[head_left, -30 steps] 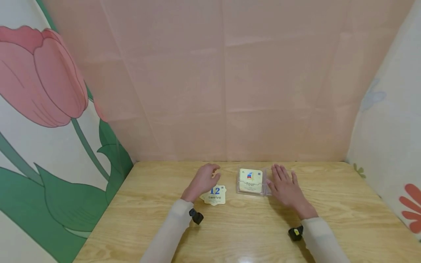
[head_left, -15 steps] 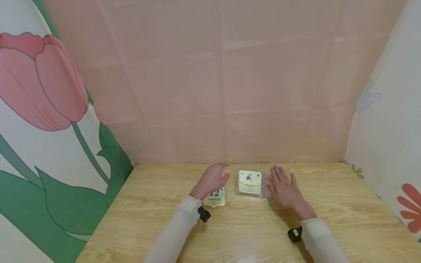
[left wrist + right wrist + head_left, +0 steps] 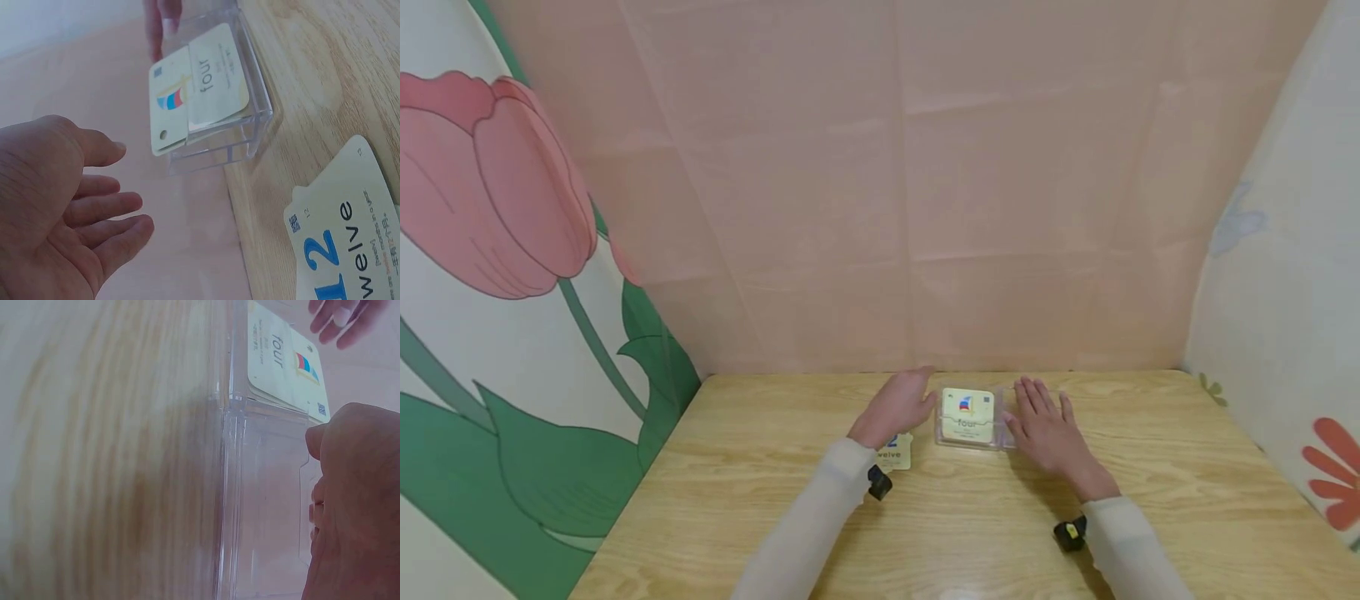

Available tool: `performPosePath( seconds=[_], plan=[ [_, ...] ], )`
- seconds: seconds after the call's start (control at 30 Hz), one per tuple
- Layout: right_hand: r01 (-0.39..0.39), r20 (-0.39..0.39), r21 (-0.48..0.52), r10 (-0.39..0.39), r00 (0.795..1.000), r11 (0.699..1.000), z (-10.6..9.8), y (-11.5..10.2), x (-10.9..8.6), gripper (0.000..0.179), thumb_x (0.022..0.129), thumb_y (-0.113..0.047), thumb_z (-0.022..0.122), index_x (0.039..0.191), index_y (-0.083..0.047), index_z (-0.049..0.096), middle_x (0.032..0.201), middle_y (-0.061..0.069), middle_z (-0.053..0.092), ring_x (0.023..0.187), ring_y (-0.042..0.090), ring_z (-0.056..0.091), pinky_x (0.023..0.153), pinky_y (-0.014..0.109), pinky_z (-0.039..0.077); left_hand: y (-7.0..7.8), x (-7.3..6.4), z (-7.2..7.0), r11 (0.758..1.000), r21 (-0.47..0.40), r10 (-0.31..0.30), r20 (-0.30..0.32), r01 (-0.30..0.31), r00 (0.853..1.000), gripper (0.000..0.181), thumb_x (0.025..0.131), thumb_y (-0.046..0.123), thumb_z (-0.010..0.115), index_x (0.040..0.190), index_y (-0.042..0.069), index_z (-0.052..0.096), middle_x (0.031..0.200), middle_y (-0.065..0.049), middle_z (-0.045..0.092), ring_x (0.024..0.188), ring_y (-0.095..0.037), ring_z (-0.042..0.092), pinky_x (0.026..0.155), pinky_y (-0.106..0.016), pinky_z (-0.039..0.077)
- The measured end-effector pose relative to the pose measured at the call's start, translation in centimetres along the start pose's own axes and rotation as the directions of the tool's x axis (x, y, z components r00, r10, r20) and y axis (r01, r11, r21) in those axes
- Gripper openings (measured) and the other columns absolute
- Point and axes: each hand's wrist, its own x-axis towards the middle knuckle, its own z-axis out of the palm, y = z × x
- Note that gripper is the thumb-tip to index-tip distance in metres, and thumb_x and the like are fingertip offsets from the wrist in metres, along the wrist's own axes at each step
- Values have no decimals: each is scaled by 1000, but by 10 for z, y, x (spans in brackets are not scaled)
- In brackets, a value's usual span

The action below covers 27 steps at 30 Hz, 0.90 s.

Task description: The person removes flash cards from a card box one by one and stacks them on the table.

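A clear plastic box [image 3: 257, 81] stands on the table with its lid swung out to the right. Inside lies a stack of pale cards [image 3: 967, 414], the top one reading "four" with a sailboat picture. My right hand [image 3: 1052, 437] rests with extended fingers over the transparent lid [image 3: 265, 506], thumb near the hinge side. Just left of the box hovers my left hand [image 3: 895, 408], its fingers loosely bent and nothing between them. Under and in front of that wrist, a loose pile of cards [image 3: 344, 244] shows "12 twelve", partly hidden by my forearm in the head view.
The wood-grain table [image 3: 985, 525] ends at a pink cloth backdrop [image 3: 925, 208]. Side panels with a large tulip [image 3: 535, 192] and a red flower [image 3: 1333, 475] flank it. Each wrist wears a small black camera [image 3: 1070, 533].
My left hand has moved right, from above the twelve cards to beside the box, and its forearm now covers more of that pile. My right hand has stayed over the lid.
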Motion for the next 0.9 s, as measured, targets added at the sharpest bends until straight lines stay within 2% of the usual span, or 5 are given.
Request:
performPosePath(
  seconds=[0.1,0.27,0.5,0.73,0.9],
  plan=[
    [1,-5,3,-1,1000,1000,0,0,0,70,113,-38,43,162,8,25,171,32,20,158,53,18,124,78,7,2,3,3,999,23,28,-11,-28,1000,49,107,22,58,153,4,52,137,-12,70,63,-5,53,81,-24,59],
    [13,-49,35,-12,999,999,2,0,-1,70,112,-37,44,161,9,27,169,32,24,158,53,19,124,78,7,6,7,10,994,85,70,-13,-68,997,51,106,24,62,152,5,52,137,-11,70,82,-13,67,100,-30,59],
    [1,-29,16,0,1000,1000,0,-4,-2,69,111,-34,47,160,10,28,169,33,23,157,54,19,124,78,7,8,10,21,981,151,119,-2,-118,993,41,107,24,59,143,4,59,121,-7,74,68,-4,55,76,-22,58],
    [-9,-11,-19,9,1000,1000,-1,-5,-1,68,112,-35,44,161,9,27,170,31,23,158,53,20,124,77,9,15,9,25,970,192,155,-8,-151,988,45,107,22,57,148,3,56,149,-10,64,62,-3,48,82,-20,55],
    [-8,-12,-14,8,1000,1000,1,-2,-1,69,113,-37,44,161,9,27,170,32,22,158,53,20,124,78,10,19,8,31,950,262,176,0,-170,984,46,107,22,57,148,4,57,155,-12,59,55,-4,46,60,-16,49]
  ],
)
